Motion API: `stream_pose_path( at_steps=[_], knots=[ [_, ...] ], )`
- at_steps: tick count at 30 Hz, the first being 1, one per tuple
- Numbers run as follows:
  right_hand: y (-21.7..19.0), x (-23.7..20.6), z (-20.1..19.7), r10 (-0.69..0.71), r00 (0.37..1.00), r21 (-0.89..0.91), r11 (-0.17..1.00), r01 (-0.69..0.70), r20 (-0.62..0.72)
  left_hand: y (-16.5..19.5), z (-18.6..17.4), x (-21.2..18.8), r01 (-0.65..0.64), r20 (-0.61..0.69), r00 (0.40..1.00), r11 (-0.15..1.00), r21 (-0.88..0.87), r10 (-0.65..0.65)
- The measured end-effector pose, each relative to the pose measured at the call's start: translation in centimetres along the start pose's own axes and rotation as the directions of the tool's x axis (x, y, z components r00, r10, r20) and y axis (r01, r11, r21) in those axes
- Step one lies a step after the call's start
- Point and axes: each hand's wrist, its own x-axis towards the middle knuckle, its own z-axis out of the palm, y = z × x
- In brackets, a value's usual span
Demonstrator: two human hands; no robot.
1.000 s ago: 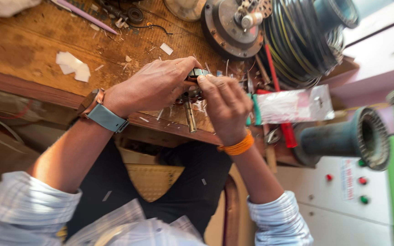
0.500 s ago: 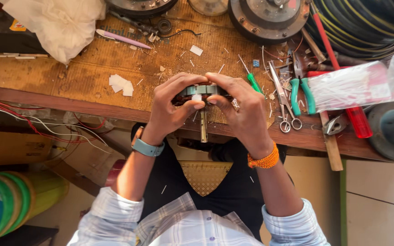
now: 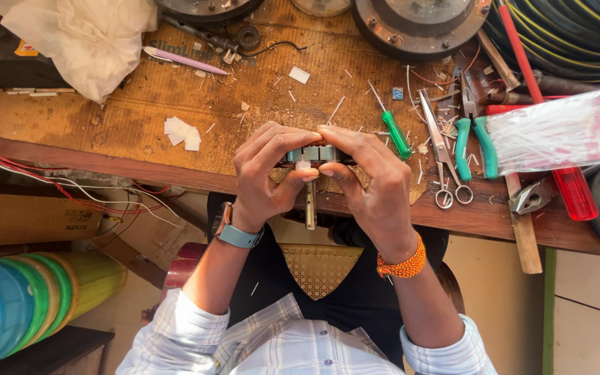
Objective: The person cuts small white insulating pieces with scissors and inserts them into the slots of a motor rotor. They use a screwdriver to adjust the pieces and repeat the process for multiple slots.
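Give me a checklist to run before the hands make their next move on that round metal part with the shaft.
1. Both hands on the part: left hand and right hand grip the round grey metal motor core: ok.
2. Its metal shaft hangs free past the wooden workbench edge: ok.
3. Green-handled screwdriver within reach: ok.
4. Steel scissors clear of the right hand: ok.
5. Windings' condition: cannot tell.
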Motion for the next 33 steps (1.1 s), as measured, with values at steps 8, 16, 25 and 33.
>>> stream_pose_path(
  at_steps=[8,16,25,33],
  knots=[
    [2.3,0.3,-0.3,-0.186,0.954,-0.049,0.983,0.179,-0.235,0.7,-0.5,0.3,0.152,0.158,0.978,0.984,-0.094,-0.136],
    [3.2,0.0,-0.2,-0.355,0.918,-0.209,0.925,0.318,-0.174,1.7,0.5,1.1,0.191,0.146,0.974,0.975,-0.112,-0.174],
    [3.2,-1.1,2.1,-0.479,0.741,-0.163,0.873,0.461,-0.471,0.2,-0.1,2.9,0.060,-0.043,0.997,0.994,-0.086,-0.064],
    [3.9,-3.8,0.7,0.187,0.895,0.779,0.583,0.230,-0.404,-2.3,0.6,2.4,0.107,0.164,0.984,0.972,-0.211,-0.072]
  ],
)
